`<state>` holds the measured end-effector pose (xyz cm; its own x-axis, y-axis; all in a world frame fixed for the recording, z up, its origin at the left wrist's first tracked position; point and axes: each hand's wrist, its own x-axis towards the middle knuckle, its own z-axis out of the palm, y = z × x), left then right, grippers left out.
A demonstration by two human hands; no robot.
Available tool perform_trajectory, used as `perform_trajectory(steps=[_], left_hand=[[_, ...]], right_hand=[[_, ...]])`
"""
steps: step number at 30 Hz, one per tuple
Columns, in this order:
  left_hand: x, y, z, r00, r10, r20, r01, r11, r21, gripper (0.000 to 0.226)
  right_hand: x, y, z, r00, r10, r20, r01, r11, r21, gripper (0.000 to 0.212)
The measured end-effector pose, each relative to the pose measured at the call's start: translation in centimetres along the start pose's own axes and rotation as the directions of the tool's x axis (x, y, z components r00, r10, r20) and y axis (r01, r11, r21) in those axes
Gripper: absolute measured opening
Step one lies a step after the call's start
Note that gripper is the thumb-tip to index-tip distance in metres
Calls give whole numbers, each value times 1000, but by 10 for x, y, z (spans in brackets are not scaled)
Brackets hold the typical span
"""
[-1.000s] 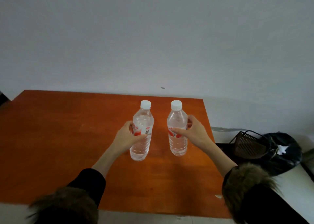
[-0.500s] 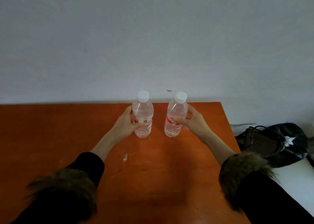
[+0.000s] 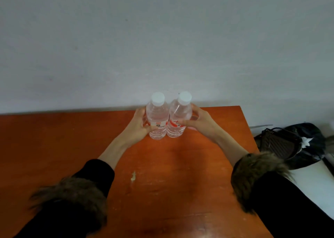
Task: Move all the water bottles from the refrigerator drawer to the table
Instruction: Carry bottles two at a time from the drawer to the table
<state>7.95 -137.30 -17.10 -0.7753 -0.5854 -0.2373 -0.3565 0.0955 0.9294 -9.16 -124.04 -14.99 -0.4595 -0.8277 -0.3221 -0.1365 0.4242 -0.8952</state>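
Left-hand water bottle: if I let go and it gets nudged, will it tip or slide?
The left water bottle looks full, so probably heavy and steady. Tall and narrow, it could tip from a high push. It seems to touch the right water bottle, which may brace it.

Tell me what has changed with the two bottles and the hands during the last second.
Both bottles went farther from the person, toward the wall side of the table, and closer together: the left bottle and right bottle now stand side by side, nearly touching. The left hand and right hand keep their hold. Nothing was let go; both caps stay on.
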Motion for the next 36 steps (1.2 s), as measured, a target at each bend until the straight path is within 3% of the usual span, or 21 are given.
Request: perform_trajectory(steps=[6,9,14,17,22,26,31,36], left_hand=[[-11,-6,8,998,-49,-36,45,993,-105,73],[-17,-1,10,997,-56,-56,52,997,-65,74],[-51,6,29,949,-32,-313,55,996,67,64],[-85,16,56,938,29,-346,14,993,120,57],[-128,64,110,951,285,-120,-220,897,384,60],[-175,125,183,879,456,137,-429,636,642,66],[-263,183,312,718,559,415,-655,341,674,78],[-364,234,438,479,653,587,-835,132,534,78]], right_hand=[[-3,3,2,998,12,68,-16,998,56,72],[-12,1,7,998,1,59,-4,999,39,72],[-51,3,4,993,68,-95,-69,998,-6,76],[-96,13,-10,985,7,-172,-33,988,-150,72],[-209,25,-57,937,-174,-302,23,896,-444,75],[-326,41,-101,870,-225,-438,-117,769,-628,83],[-501,74,-150,763,-207,-613,-363,647,-671,89],[-681,110,-180,585,-186,-789,-623,520,-584,91]])
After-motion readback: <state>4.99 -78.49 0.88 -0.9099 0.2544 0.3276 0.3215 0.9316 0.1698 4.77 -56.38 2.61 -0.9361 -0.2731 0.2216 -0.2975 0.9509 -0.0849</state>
